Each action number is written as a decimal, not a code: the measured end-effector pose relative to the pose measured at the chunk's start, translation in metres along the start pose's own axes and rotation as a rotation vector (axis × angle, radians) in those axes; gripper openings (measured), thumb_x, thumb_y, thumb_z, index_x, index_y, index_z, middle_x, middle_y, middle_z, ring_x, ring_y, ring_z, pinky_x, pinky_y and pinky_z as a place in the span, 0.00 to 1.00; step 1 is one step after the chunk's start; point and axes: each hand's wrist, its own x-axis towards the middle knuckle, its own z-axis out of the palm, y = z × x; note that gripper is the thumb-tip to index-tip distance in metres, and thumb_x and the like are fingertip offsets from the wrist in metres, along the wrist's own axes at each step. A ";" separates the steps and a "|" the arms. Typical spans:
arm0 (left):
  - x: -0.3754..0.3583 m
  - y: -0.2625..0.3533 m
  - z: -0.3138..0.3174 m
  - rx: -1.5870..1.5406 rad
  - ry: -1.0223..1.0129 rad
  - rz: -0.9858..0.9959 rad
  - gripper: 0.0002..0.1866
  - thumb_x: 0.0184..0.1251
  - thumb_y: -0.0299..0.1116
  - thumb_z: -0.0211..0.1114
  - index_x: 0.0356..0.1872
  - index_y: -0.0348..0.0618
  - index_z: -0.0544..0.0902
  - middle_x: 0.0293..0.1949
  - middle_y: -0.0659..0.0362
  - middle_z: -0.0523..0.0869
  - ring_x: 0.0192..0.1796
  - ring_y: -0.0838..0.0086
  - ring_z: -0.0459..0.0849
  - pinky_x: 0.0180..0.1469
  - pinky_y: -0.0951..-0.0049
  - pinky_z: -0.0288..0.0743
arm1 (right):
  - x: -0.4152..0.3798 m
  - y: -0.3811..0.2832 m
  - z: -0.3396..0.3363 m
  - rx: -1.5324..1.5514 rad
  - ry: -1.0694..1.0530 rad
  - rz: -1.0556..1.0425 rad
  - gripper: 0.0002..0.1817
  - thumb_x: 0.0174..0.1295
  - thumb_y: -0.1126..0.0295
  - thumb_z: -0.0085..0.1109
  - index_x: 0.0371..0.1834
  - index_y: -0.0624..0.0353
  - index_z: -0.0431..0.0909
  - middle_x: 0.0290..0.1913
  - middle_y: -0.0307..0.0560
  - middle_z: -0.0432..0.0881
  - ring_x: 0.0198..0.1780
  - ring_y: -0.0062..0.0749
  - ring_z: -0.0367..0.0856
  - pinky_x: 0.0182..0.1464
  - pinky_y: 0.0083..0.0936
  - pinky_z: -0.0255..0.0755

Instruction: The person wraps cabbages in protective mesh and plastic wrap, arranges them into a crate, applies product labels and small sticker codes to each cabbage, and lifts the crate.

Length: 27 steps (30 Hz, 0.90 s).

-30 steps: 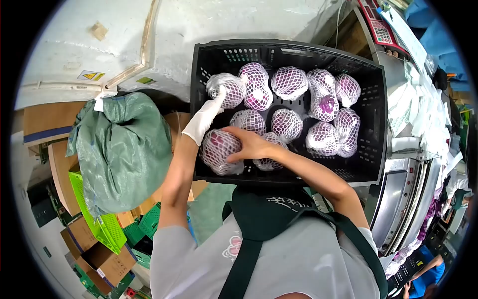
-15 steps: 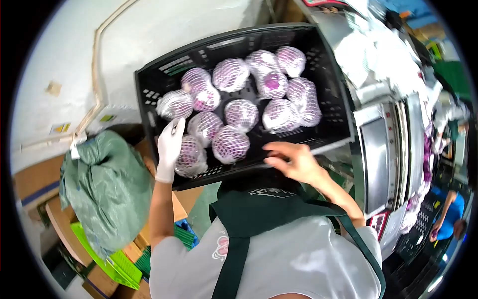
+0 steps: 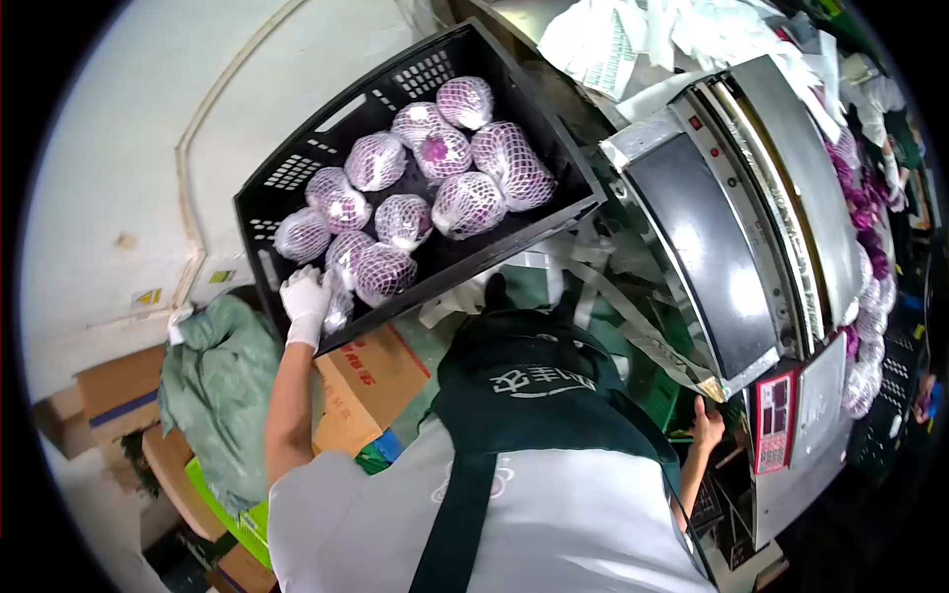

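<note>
A black plastic crate (image 3: 474,262) holds several purple vegetables (image 3: 386,272) in white foam nets and clear wrap. My left hand (image 3: 307,298), in a white glove, is at the crate's near left corner, its fingers curled over a wrapped vegetable (image 3: 339,306) there. Bare and away from the crate, my right hand (image 3: 706,425) is low on the right, beside the corner of a steel wrapping machine (image 3: 707,247). Its thumb points up and the other fingers are partly hidden, so what it holds, if anything, is unclear.
A red-framed scale panel (image 3: 774,423) stands right of my right hand. Green sacking (image 3: 222,395), a cardboard box (image 3: 371,385) and a lime green crate (image 3: 232,514) lie at the lower left. Crumpled white film (image 3: 613,44) covers the back counter. Wrapped purple produce (image 3: 870,296) lines the far right.
My right hand has left the crate's front edge and moved down and right to the machine. My left hand stays at the crate's left corner. The view has turned, showing more of the machine.
</note>
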 end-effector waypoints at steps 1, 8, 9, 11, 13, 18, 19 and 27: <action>-0.004 0.003 0.001 0.054 0.090 -0.014 0.23 0.61 0.53 0.53 0.46 0.48 0.82 0.58 0.57 0.75 0.62 0.64 0.69 0.62 0.54 0.57 | 0.000 -0.002 0.001 0.288 -0.018 -0.140 0.26 0.48 0.57 0.70 0.43 0.66 0.78 0.36 0.43 0.81 0.28 0.22 0.78 0.27 0.18 0.71; -0.018 0.033 -0.019 -0.343 0.284 -0.113 0.21 0.59 0.49 0.59 0.45 0.44 0.83 0.57 0.52 0.75 0.59 0.62 0.73 0.61 0.61 0.63 | -0.008 -0.057 -0.019 0.631 -0.288 -0.168 0.14 0.60 0.66 0.60 0.42 0.67 0.78 0.38 0.37 0.78 0.37 0.18 0.73 0.41 0.14 0.65; -0.020 0.034 -0.017 -0.462 0.336 -0.089 0.20 0.58 0.47 0.60 0.43 0.43 0.83 0.56 0.51 0.77 0.57 0.61 0.76 0.59 0.64 0.67 | -0.014 -0.066 -0.021 0.675 -0.314 -0.124 0.15 0.60 0.64 0.60 0.42 0.66 0.78 0.37 0.36 0.78 0.37 0.16 0.73 0.39 0.13 0.65; -0.037 0.050 -0.037 -0.588 0.366 -0.117 0.18 0.58 0.43 0.62 0.42 0.40 0.83 0.52 0.50 0.79 0.54 0.61 0.78 0.55 0.68 0.71 | -0.026 -0.080 -0.021 0.678 -0.345 -0.098 0.17 0.62 0.57 0.57 0.44 0.61 0.78 0.38 0.34 0.80 0.37 0.15 0.74 0.38 0.14 0.65; -0.045 0.051 -0.036 -0.554 0.416 -0.075 0.17 0.57 0.41 0.63 0.42 0.40 0.83 0.51 0.50 0.80 0.53 0.61 0.79 0.56 0.68 0.71 | -0.036 -0.092 -0.026 0.673 -0.355 -0.103 0.17 0.64 0.62 0.56 0.42 0.68 0.78 0.35 0.38 0.80 0.36 0.17 0.73 0.40 0.16 0.66; -0.063 0.057 -0.027 -0.739 0.468 -0.057 0.15 0.59 0.36 0.63 0.43 0.37 0.82 0.50 0.49 0.80 0.51 0.62 0.80 0.55 0.70 0.71 | -0.058 -0.119 -0.030 0.957 -0.316 -0.027 0.17 0.64 0.61 0.54 0.43 0.67 0.76 0.38 0.42 0.80 0.36 0.23 0.78 0.41 0.21 0.72; -0.066 0.058 -0.026 -0.751 0.467 -0.064 0.15 0.59 0.36 0.63 0.43 0.37 0.82 0.50 0.49 0.80 0.51 0.62 0.80 0.55 0.70 0.71 | -0.055 -0.116 -0.031 0.950 -0.315 -0.039 0.17 0.64 0.61 0.54 0.43 0.67 0.76 0.38 0.42 0.80 0.36 0.23 0.78 0.41 0.21 0.72; -0.082 0.032 -0.012 -0.831 0.515 -0.044 0.12 0.58 0.30 0.64 0.42 0.36 0.82 0.47 0.50 0.82 0.49 0.63 0.82 0.51 0.72 0.74 | -0.063 -0.141 -0.033 0.863 -0.349 -0.204 0.14 0.64 0.63 0.53 0.43 0.63 0.77 0.37 0.38 0.80 0.40 0.23 0.78 0.43 0.21 0.71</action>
